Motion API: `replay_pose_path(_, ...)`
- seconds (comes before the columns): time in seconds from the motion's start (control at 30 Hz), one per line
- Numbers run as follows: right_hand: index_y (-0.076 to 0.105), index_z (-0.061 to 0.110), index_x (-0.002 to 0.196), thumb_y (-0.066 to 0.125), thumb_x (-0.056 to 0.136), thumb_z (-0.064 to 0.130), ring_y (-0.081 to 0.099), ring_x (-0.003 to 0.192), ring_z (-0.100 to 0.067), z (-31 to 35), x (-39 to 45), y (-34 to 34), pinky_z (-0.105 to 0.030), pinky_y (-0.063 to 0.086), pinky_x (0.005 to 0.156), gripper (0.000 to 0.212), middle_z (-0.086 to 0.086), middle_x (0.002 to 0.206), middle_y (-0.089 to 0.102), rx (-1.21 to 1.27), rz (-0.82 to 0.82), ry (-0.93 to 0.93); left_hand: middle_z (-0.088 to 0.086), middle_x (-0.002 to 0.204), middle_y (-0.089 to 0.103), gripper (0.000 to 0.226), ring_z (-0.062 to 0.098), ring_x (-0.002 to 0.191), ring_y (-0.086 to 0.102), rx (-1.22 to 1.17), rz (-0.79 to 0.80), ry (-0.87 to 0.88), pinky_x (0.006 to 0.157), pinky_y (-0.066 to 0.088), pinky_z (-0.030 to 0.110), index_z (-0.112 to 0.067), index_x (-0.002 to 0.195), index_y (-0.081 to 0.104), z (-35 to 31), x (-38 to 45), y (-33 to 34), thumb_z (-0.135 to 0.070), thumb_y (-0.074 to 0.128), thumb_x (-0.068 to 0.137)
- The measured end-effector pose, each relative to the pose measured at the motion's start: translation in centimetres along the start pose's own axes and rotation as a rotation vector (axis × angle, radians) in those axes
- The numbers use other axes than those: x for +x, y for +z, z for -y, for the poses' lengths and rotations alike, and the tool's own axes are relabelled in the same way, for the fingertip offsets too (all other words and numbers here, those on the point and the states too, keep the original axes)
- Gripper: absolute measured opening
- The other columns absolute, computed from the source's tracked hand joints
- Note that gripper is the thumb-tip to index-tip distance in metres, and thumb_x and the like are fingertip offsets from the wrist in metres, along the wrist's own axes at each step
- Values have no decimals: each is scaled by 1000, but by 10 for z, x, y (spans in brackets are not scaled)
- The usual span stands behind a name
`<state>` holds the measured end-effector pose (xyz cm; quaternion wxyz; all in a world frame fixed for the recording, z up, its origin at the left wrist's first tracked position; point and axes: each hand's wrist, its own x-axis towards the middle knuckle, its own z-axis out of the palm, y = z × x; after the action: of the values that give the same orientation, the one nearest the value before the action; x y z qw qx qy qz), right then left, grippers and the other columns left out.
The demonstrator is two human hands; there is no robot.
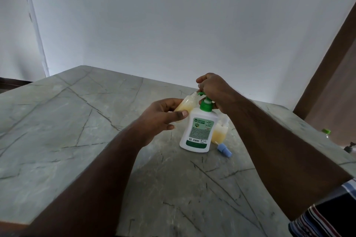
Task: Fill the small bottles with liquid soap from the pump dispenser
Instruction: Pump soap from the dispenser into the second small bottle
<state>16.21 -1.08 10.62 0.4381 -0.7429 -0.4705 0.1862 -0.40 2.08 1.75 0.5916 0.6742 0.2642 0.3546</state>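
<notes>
2 hands at the pump dispenser [198, 131]: small bottle [185, 105] tilted to its green spout.
Left hand [159, 119] grasps the light, squeezable bottle mid-body; right hand [213, 90] curls over the pump; 1 part-filled bottle [219, 132] stands behind the dispenser.

Table top [81, 121]: stone-look slab, grey-green, dark veining, dull sheen. Pump dispenser [198, 131]: opaque white plastic body, smooth, slightly glossy; printed paper or film label; green plastic pump head [205, 105], smooth. Small bottle [185, 107] held in the left hand [159, 119]: translucent frosted plastic, yellowish liquid showing through. Second small bottle [219, 132] behind the dispenser: same translucent plastic. Spray cap [224, 149] lying on the slab: pale blue plastic, matt. Wall [154, 25]: painted, matt, smooth. Sleeve [327, 215]: striped woven cloth.
</notes>
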Motion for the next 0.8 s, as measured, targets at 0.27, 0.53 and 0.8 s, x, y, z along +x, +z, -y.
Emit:
replay_pose_path(0.27,60,8,120,45,96,-1,60,100,-23,-2,4,3,-46,54,93,30,-2,107,58,-88,6,-54,-2,117,73,30,21,114,64,1,4,2,84,50,37,-27,121,71,1,0,-1,-22,72,91)
replay_pose_path(0.53,58,20,103,49,96,6,59,82,-18,2,-2,0,-48,57,89,18,-8,108,62,42,11,14,-3,118,73,27,20,114,64,2,1,1,84,50,38,-32,117,71,-1,-2,0,-22,72,92)
replay_pose_path(0.8,60,10,118,47,95,2,60,103,-25,-1,1,3,-48,53,94,28,-8,112,61,-64,8,-36,-4,115,73,24,18,112,64,8,-5,6,83,51,37,-37,109,71,-1,-1,0,-22,72,92)
